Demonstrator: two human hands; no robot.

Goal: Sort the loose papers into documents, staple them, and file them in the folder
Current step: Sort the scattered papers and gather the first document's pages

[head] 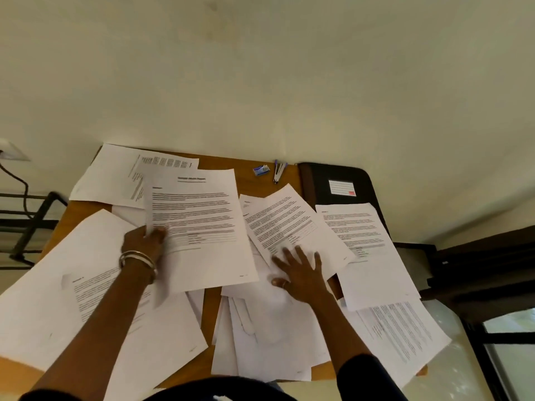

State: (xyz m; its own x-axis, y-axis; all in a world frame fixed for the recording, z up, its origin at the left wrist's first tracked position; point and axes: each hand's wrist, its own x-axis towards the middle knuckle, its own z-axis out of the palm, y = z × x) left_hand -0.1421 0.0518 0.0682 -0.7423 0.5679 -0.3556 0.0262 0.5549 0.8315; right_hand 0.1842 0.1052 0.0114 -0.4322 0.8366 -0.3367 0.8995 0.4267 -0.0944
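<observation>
Left grip [144,240] on title page [197,224]

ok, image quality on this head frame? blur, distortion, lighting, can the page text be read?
Head view: soft overall, body text on the papers shows only as grey bars, headings unreadable. Left hand smeared by motion blur; right hand sharper. Wide-angle bend: the table edges splay outward. Lighting dim, warm, even; no glare, only faint shadows under the sheets. Stapler small but recognisable.
</observation>
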